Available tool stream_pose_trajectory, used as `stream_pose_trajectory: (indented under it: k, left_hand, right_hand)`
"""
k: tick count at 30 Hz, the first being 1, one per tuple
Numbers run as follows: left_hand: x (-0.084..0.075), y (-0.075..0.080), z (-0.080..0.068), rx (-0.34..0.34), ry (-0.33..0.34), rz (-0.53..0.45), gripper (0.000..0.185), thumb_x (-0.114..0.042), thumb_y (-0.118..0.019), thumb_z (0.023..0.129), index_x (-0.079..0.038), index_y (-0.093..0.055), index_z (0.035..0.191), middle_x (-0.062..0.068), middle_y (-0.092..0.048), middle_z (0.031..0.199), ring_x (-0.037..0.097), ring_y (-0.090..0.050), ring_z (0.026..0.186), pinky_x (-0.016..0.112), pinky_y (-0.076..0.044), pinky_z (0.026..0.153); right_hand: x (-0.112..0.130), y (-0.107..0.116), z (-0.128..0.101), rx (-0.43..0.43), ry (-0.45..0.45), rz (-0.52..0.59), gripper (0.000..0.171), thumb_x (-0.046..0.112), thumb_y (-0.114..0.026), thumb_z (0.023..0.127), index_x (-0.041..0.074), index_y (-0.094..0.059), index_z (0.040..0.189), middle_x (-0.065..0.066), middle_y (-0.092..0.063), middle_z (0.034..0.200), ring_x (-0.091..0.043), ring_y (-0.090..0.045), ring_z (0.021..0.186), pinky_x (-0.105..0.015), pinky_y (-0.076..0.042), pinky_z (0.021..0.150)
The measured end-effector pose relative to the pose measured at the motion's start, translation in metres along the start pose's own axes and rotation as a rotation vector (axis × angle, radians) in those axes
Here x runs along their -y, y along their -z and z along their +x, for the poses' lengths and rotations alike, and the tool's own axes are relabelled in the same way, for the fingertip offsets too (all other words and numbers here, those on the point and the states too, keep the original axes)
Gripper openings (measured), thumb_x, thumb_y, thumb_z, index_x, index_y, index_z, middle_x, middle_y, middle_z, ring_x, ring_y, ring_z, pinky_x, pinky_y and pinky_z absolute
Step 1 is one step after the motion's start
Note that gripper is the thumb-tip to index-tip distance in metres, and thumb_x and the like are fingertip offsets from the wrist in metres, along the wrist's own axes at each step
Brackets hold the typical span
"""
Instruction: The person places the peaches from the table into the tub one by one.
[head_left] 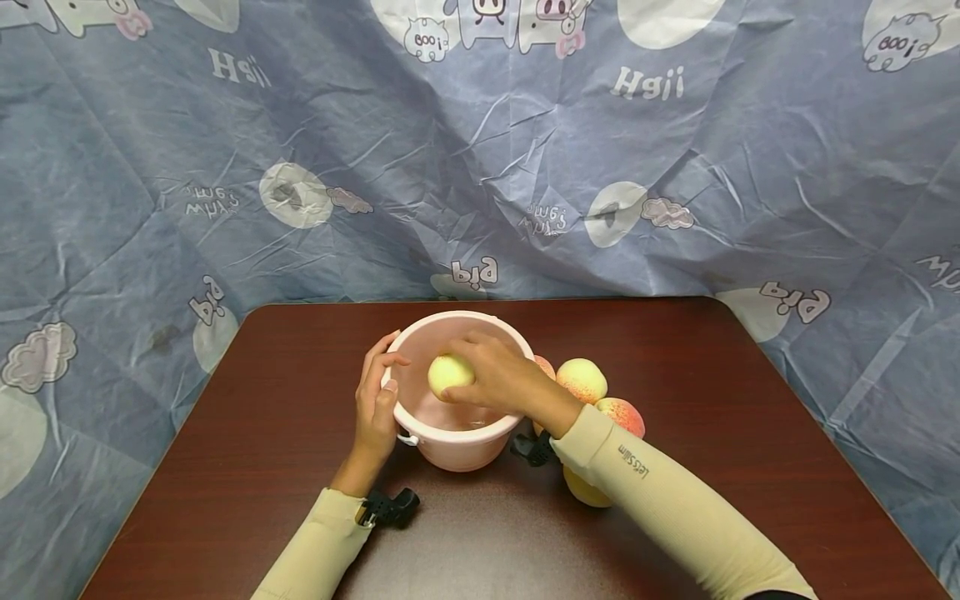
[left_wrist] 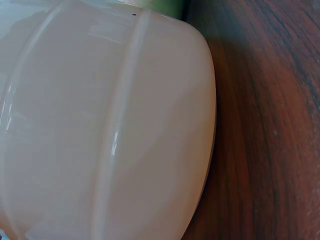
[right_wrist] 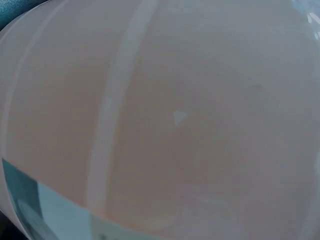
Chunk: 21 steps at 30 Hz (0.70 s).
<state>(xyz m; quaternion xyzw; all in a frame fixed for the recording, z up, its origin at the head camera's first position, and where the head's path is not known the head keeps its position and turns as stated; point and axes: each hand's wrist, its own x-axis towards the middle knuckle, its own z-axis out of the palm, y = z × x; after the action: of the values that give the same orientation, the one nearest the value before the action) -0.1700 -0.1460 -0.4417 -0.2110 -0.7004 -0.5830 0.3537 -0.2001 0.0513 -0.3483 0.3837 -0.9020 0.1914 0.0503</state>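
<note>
A pale pink bucket [head_left: 460,450] stands upright on the table. At its left side my left hand [head_left: 375,392] grips the rim, fingertips bent over the edge. My right hand [head_left: 498,371] reaches over the right rim and holds a yellow peach [head_left: 447,377] within the bucket's mouth, thumb below and fingers above. Beneath the peach, the bucket's pink inside shows. The bucket's ribbed outer wall [left_wrist: 160,115] fills most of the left wrist view. In the right wrist view, the pink wall [right_wrist: 210,150] hides both the hand and the peach.
To the bucket's right lie several peaches, among them a yellow one [head_left: 582,381], a red-blushed one [head_left: 624,417] and one partly under the right forearm [head_left: 587,488]. The dark brown table [head_left: 300,350] ends at a printed blue cloth [head_left: 420,167]. A white handle joint [head_left: 408,439] sticks out at the bucket's front left.
</note>
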Motion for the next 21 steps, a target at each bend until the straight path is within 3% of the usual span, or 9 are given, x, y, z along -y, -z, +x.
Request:
stream_pose_trajectory:
  k: [21]
  left_hand:
    - [0.0008,0.0003,-0.0004,0.000,0.004,0.002,0.039,-0.023,-0.037,0.085,0.005,-0.057,0.103,0.016,-0.046,0.140,0.031,-0.043,0.129,0.034,-0.034,0.104]
  right_hand:
    - [0.0022,-0.0003,0.0015,0.081,-0.050,-0.099,0.044,0.038,-0.076,0.076,0.018,-0.065,0.114,-0.004,-0.062,0.109,-0.022,-0.057,0.097,-0.039,-0.045,0.084]
